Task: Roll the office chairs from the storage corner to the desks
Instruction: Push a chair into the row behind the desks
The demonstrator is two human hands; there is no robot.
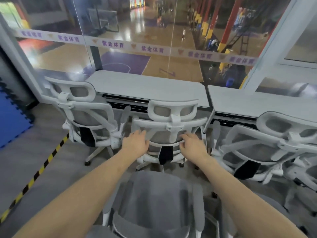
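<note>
A white-framed office chair (pixel 172 117) with grey mesh stands tucked at the white desk (pixel 145 86), its back toward me. My left hand (pixel 135 143) lies with fairly straight fingers on the left side of that chair's backrest. My right hand (pixel 192 146) is at the right side of the backrest with loosely curled fingers; motion blur hides whether it holds the frame. A grey chair seat (pixel 154 203) with armrests sits directly below my forearms.
A matching chair (pixel 85 117) stands at the desk to the left and another (pixel 274 138) at the right-hand desk (pixel 257 103). A glass wall (pixel 137 31) rises behind the desks. Blue foam mats (pixel 12 121) and yellow-black floor tape (pixel 42 167) lie at the left.
</note>
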